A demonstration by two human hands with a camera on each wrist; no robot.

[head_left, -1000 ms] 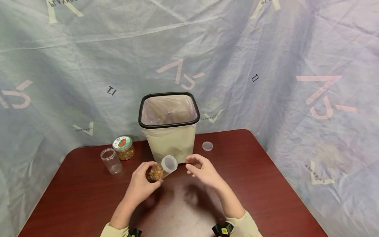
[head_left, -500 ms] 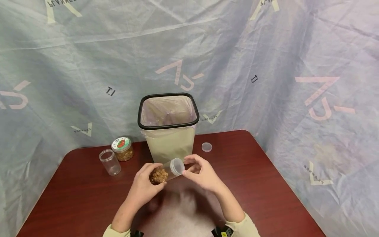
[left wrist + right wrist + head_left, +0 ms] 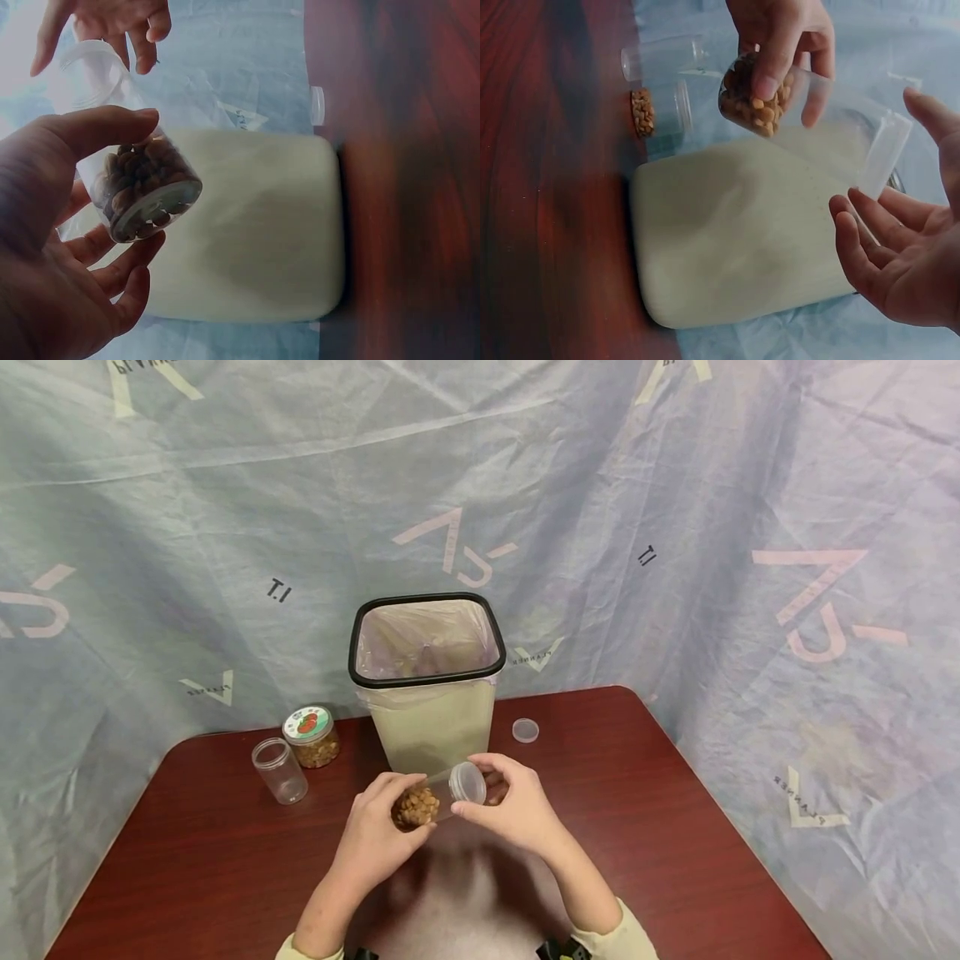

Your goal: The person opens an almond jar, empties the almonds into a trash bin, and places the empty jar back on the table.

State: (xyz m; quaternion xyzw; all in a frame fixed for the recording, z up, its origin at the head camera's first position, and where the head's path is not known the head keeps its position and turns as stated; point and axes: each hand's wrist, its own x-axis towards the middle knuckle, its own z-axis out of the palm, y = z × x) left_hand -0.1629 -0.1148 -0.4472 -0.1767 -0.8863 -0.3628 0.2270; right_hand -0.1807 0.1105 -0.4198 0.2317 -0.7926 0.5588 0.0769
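My left hand (image 3: 378, 827) grips a clear plastic jar (image 3: 442, 789) by its base end, thumb on one side and fingers on the other. Small brown nut-like pieces (image 3: 139, 176) have gathered at that base end. The jar lies tilted in the air, its translucent screw lid (image 3: 885, 154) pointing right. Around the lid my right hand (image 3: 517, 802) is spread, thumb and fingers on opposite sides. In the right wrist view (image 3: 900, 247) its fingertips come close to the lid rim, and the thumb stands off it.
A pale bin (image 3: 435, 727) with a black rim and plastic liner stands behind the hands. To its left are an uncapped clear jar (image 3: 281, 772) and a lidded jar (image 3: 311, 739) of brown pieces. A loose lid (image 3: 525, 731) lies on the table (image 3: 637, 827) to the right.
My left hand has carried the jar rightward, bringing its lid between the thumb and fingers of my right hand. One second ago the two were apart.
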